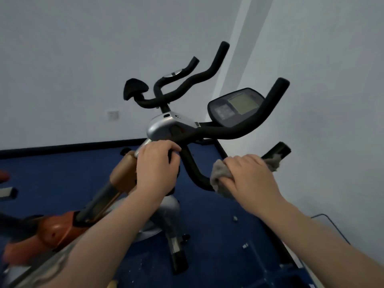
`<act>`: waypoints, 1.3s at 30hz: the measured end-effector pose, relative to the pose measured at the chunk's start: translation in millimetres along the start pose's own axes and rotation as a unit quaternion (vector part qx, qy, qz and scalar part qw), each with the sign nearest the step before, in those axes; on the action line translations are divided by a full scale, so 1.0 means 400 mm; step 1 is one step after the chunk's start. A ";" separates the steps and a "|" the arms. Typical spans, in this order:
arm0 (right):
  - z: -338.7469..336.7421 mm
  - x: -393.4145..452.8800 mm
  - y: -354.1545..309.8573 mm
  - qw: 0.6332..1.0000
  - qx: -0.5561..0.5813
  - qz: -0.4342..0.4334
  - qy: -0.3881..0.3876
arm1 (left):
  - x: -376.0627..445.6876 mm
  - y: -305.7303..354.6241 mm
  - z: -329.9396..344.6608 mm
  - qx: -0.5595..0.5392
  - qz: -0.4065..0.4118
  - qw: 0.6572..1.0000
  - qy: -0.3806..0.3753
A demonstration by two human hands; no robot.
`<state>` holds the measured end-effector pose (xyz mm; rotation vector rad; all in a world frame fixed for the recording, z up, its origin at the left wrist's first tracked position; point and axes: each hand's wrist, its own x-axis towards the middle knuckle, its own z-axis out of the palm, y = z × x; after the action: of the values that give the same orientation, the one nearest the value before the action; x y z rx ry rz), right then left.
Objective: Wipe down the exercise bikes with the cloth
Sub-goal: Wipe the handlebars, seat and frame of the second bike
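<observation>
Near bike (166, 129), silver housing and black handlebars, fills the centre of the view. Right hand (249, 175) at 4 o'clock from the housing, fingers curled round a grey cloth (220, 173), pressing it onto the near right handlebar (193, 169); frayed cloth end shows past the knuckles at 3 o'clock. Left hand (155, 169) at 6 o'clock from the housing, fingers wrapped round the black stem part below it; what exactly it clasps is hidden by the hand. Display console (236, 107) at 2 o'clock, between the bar ends. A second set of black handlebars (187, 80) rises behind at 12 o'clock. Orange bike frame (60, 225) lies at 8 o'clock, partly behind the left forearm. Blue floor (218, 235) below; grey wall (62, 59) behind, wall socket (113, 115) at 9 o'clock.
</observation>
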<state>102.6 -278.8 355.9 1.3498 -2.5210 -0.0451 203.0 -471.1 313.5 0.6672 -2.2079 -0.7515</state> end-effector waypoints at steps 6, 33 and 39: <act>0.065 0.107 -0.177 0.990 -0.015 0.070 -0.119 | -0.009 -0.034 0.010 -0.065 -0.143 0.987 0.030; 0.112 0.225 -0.179 0.958 0.160 0.189 -0.145 | 0.054 -0.171 -0.029 -0.038 0.047 0.983 -0.175; 0.088 0.159 -0.167 0.971 0.078 0.152 -0.166 | 0.048 -0.196 -0.022 -0.117 0.037 0.976 -0.178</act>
<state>114.5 -372.1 326.2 1.0639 -3.0458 -0.0118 216.1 -540.9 274.1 0.3516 -2.3922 -1.1434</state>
